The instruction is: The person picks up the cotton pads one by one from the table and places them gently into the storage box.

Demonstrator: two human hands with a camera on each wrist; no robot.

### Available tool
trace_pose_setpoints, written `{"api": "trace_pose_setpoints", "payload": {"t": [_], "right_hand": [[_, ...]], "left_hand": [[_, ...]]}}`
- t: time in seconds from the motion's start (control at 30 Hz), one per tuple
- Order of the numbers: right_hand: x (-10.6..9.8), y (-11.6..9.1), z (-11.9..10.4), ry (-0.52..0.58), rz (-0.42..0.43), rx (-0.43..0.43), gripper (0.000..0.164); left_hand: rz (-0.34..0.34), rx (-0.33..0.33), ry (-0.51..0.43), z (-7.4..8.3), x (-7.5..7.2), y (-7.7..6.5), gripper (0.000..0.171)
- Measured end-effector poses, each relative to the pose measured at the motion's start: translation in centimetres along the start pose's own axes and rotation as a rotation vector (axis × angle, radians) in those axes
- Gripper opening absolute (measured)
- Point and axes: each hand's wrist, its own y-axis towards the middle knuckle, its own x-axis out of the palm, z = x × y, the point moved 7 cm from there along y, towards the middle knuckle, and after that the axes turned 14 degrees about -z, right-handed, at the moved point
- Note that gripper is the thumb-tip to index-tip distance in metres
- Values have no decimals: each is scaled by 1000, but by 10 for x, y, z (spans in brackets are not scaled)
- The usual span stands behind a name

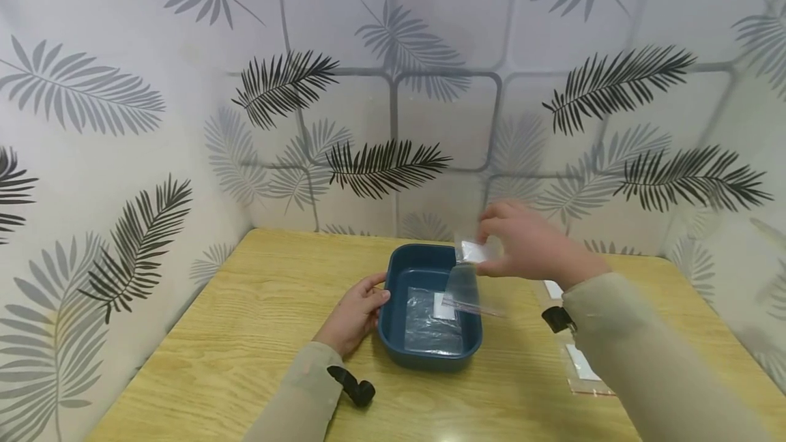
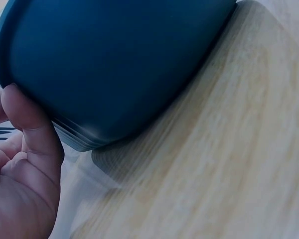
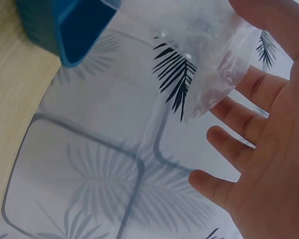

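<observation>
A dark blue rectangular plastic bin (image 1: 399, 353) stands on the wooden table. My left hand (image 1: 356, 312) holds it by its left side, the thumb against the wall near the rim; the left wrist view shows this hand (image 2: 25, 174) close against the outer wall. Above the bin's right edge, my right hand (image 1: 528, 244) pinches a clear zip bag (image 1: 463, 285) with a white label, blurred in the head view. In the right wrist view the bag (image 3: 209, 64) hangs at the thumb and fingers. Another clear bag (image 1: 424, 333) with a white label lies flat inside the bin.
More clear bags with white labels, one of them a red-edged zip bag (image 1: 583, 367), lie on the table (image 1: 288, 292) at the right, partly behind my right forearm. A wall with a leaf pattern (image 1: 442, 121) rises behind the table. Black straps hang at both sleeves.
</observation>
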Motion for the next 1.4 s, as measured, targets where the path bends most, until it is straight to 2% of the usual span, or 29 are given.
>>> {"api": "trace_pose_setpoints", "payload": {"t": [0.23,0.5,1.0,1.23,1.4], "right_hand": [[5,19,-17,4,-13,-31,32],[24,39,-25,53,-76,0,34],[64,55,-14,122,-191,95,31],[80,56,-4,113,-220,105,50],[78,51,1,119,-217,116,52]], "left_hand": [[2,0,3,0,-2,0,53],[-7,8,-21,1,2,1,53],[6,7,-19,3,2,0,51],[5,15,-16,3,2,-1,52],[2,13,-18,2,1,0,53]]}}
